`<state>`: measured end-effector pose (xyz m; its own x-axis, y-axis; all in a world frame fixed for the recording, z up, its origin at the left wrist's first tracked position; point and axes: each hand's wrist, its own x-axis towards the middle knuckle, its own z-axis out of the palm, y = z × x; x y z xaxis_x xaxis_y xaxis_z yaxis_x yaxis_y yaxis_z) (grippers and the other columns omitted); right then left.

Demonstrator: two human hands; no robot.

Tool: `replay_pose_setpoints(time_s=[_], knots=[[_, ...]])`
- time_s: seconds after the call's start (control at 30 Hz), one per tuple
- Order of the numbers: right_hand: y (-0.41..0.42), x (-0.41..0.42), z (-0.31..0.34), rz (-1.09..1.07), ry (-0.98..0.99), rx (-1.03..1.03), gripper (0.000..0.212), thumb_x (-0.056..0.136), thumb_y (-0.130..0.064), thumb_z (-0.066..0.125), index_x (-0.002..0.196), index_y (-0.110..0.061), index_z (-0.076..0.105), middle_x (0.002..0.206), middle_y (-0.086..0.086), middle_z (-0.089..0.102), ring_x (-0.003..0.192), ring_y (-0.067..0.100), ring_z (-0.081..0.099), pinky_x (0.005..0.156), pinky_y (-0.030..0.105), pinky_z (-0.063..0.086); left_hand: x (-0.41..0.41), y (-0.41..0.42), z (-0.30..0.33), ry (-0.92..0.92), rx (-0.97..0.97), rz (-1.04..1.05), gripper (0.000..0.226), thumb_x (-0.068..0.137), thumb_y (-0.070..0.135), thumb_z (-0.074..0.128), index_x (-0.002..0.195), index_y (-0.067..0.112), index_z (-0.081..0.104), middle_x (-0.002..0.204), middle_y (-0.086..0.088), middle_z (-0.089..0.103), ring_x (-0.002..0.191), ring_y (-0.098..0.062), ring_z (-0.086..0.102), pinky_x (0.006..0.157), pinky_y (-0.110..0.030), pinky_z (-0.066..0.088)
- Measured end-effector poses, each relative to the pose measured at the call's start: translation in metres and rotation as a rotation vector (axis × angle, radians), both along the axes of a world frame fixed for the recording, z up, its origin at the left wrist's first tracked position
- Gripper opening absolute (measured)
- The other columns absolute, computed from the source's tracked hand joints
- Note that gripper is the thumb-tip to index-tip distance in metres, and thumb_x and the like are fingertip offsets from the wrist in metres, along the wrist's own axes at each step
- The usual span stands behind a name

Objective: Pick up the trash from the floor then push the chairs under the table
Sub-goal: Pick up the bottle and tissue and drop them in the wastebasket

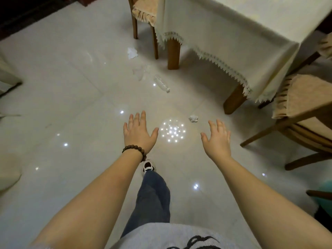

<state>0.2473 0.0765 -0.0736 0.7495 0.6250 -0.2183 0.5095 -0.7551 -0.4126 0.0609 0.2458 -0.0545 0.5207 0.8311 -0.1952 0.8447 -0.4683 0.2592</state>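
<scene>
Right now, through the head camera, I see both of my hands stretched out over the glossy tiled floor (75,87), palms down and holding nothing. My left hand (138,132) has its fingers straight and spread wide, with a bracelet (135,151) of dark beads at the wrist; my right hand (218,139) is also spread, its fingers loose and only slightly bent. Neither hand touches anything. The trash lies ahead of them on the tiles: a crumpled white paper ball (193,118) just beyond my right fingertips, near a leg of the table; a clear plastic bottle (161,83) on its side farther out; a see-through scrap of plastic wrapper (141,71) beside the bottle; and another crumpled tissue (132,53) beyond that, near the far chair. The table (233,33) is draped in a cream cloth with a fringed hem, and its wooden legs show beneath. One chair (143,11) stands at its far end, partly under the cloth, while a second chair (303,108) with a tan seat cover sits at the right, pulled out from the table. Below my arms I see a jeans leg and one shoe (148,166) on the floor.
</scene>
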Motion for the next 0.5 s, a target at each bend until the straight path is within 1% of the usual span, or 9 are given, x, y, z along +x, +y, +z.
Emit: replay_pose_setpoints(time_s=[0.1,0.23,0.4,0.5], knots=[[0.074,0.022,0.004,-0.096,0.012,0.014,0.053,0.096,-0.036,0.044,0.144,-0.019,0.029,0.156,0.01,0.017,0.144,0.026,0.008,0.117,0.047,0.01,0.023,0.08,-0.001,0.021,-0.029,-0.026,0.076,0.093,0.054,0.038,0.151,0.017,0.008,0.159,-0.006,0.014,0.146,-0.024,0.004,0.118,-0.045,0.008],[0.148,0.051,0.006,-0.189,0.017,0.037,0.052,0.095,-0.035,0.045,0.143,-0.018,0.031,0.155,0.011,0.02,0.144,0.026,0.011,0.117,0.047,0.011,0.054,0.167,-0.001,0.058,-0.049,-0.089,0.075,0.093,0.054,0.038,0.151,0.017,0.008,0.159,-0.006,0.014,0.146,-0.024,0.004,0.118,-0.045,0.008],[0.203,0.082,-0.008,-0.278,0.033,0.028,0.052,0.096,-0.037,0.045,0.143,-0.019,0.031,0.156,0.009,0.019,0.144,0.025,0.009,0.118,0.043,0.007,0.108,0.238,-0.013,0.103,-0.058,-0.207,0.075,0.093,0.054,0.037,0.151,0.017,0.008,0.158,-0.006,0.015,0.146,-0.024,0.004,0.118,-0.045,0.008],[0.229,0.102,-0.023,-0.34,0.057,0.028,0.051,0.096,-0.035,0.045,0.143,-0.019,0.032,0.155,0.009,0.021,0.144,0.026,0.01,0.118,0.045,0.011,0.146,0.271,-0.029,0.142,-0.068,-0.28,0.075,0.093,0.055,0.036,0.151,0.018,0.007,0.159,-0.007,0.014,0.146,-0.025,0.005,0.118,-0.046,0.009]])
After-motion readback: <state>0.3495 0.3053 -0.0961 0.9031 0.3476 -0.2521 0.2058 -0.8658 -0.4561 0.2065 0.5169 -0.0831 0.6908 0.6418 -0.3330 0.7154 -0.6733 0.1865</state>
